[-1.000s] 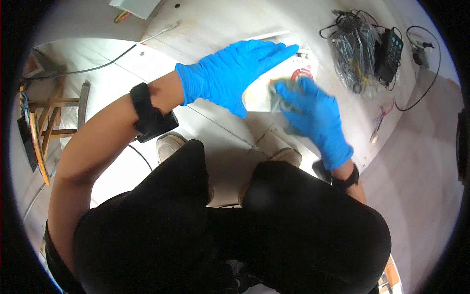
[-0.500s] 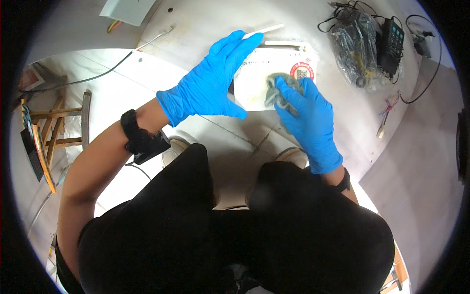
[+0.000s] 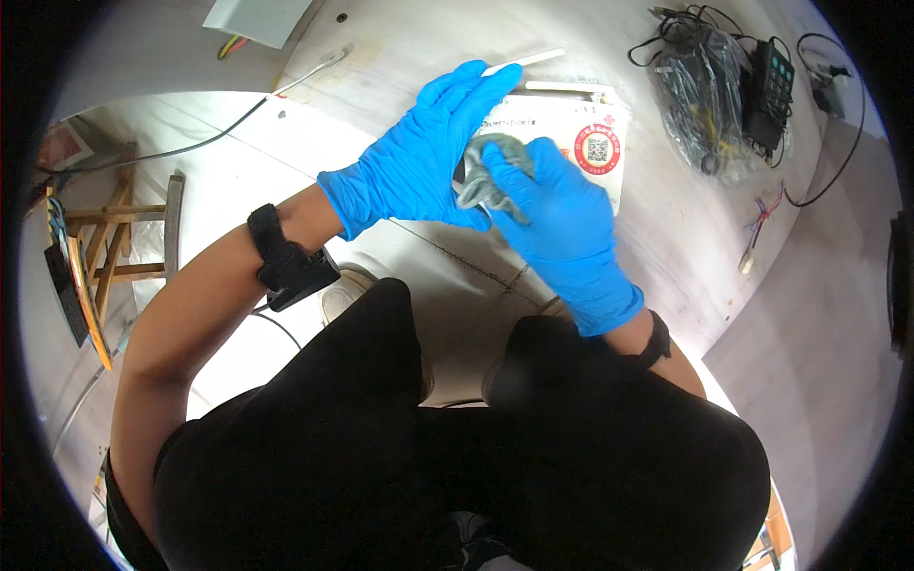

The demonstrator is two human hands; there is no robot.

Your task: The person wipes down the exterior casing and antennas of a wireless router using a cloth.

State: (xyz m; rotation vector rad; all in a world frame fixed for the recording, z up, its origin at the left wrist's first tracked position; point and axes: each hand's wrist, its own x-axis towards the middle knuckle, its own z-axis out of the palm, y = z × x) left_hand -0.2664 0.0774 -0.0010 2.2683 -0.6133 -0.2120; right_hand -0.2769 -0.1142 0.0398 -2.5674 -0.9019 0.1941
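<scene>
A flat white device (image 3: pixel 552 119) with a round red-rimmed code sticker lies at the near edge of the table. Thin white antenna-like bars (image 3: pixel 568 88) run along its far side. My left hand (image 3: pixel 414 157), in a blue glove, is clasped round the device's left end, fingers at the far side and thumb at the near side. My right hand (image 3: pixel 566 224), also blue-gloved, presses a bunched grey-green cloth (image 3: pixel 490 157) onto the left part of the device's top, close to my left palm. The cloth and gloves hide that part of the surface.
At the far right lie a clear plastic bag (image 3: pixel 705 105) with cables, a black handset-like device with buttons (image 3: pixel 771 90) and a loose wire connector (image 3: pixel 747 257). A cable (image 3: pixel 209 147) crosses the left. A wooden stool (image 3: pixel 124 233) stands at the lower left.
My right hand has slid the cloth leftward over the device, uncovering the round sticker. My left hand keeps its hold; the whole view has shifted slightly.
</scene>
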